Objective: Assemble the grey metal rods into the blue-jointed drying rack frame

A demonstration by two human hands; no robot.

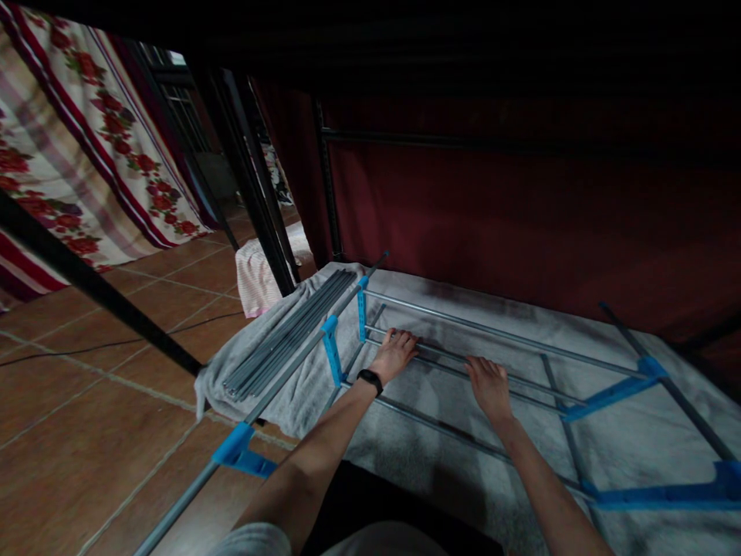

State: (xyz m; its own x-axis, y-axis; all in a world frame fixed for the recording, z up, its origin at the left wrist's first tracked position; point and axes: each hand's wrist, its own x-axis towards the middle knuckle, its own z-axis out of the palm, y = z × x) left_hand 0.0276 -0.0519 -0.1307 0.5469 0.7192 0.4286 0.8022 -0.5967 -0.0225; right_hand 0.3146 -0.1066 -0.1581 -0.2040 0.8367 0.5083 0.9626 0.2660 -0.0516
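Observation:
A half-built rack of grey metal tubes (503, 336) and blue plastic brackets (331, 351) lies on a grey blanket (431, 398). My left hand (395, 355), with a black band on the wrist, has its fingers curled over a crosswise metal tube (441, 351) near the left brackets. On the same tube, further right, my right hand (488, 384) bends its fingers over the top. Both palms face down, and the undersides of the fingers are hidden. At the right end, other blue brackets (614, 394) join the crosswise tubes to the lengthwise ones.
A bundle of loose grey tubes (289, 336) lies on the blanket at the left. A dark metal post (255, 185) and a slanting bar (98, 286) stand beside it. Dark red cloth (492, 216) hangs behind. A cable (133, 340) crosses the tiled floor (150, 371).

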